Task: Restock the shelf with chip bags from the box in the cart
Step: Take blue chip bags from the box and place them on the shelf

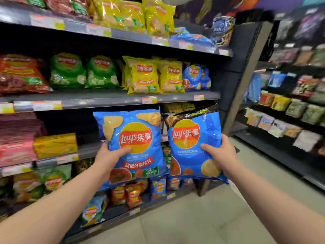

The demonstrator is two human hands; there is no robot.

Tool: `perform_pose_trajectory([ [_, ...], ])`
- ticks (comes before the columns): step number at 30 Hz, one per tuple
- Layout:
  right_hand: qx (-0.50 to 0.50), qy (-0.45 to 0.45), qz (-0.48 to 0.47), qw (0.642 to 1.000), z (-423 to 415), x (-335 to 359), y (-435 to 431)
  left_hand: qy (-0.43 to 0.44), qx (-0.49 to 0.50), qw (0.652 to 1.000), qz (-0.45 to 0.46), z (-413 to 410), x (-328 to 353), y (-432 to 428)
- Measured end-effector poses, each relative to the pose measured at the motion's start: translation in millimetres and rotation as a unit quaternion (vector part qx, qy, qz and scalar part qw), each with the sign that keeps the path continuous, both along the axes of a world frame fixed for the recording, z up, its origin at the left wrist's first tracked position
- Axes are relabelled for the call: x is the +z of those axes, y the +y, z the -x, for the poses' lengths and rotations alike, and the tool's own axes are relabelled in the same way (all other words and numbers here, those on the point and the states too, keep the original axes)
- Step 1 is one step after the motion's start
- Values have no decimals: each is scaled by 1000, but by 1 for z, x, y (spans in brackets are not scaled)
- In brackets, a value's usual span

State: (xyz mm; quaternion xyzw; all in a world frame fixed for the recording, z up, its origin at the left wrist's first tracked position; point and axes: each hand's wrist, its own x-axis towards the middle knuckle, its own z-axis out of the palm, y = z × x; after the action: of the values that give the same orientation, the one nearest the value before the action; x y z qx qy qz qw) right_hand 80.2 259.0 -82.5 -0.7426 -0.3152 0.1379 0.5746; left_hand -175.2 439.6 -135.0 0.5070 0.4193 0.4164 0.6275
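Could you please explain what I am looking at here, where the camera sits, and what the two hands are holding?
There is no machine here. A person wears a camera on the head, so this single picture looks forward and down along both bare arms. The left hand grips one blue chip bag, and the right hand grips a second blue chip bag. Both are held up in front of a store shelf that carries green bags and yellow bags. The cart and box are not in view.

Blue chip bags [130, 117], red-and-yellow logos [135, 138]; yellow bags [144, 76], green bags [67, 71], perhaps red bag [19, 74]
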Motion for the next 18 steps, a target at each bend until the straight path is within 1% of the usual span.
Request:
perform_pose_trajectory([
  [5, -47, 5, 4, 999, -58, -3, -17, 11, -39, 999, -16, -72, 9, -4],
  [10, -74, 0, -12, 997, -108, 3, -17, 29, -79, 996, -26, -138, 17, 20],
  [14, -94, -34, -22, 995, -155, 18, -1, 19, -100, 993, -54, -203, 30, 48],
  [18, -119, -38, -29, 992, -212, 37, 30, 23, -115, 989, -87, -265, 45, 86],
])
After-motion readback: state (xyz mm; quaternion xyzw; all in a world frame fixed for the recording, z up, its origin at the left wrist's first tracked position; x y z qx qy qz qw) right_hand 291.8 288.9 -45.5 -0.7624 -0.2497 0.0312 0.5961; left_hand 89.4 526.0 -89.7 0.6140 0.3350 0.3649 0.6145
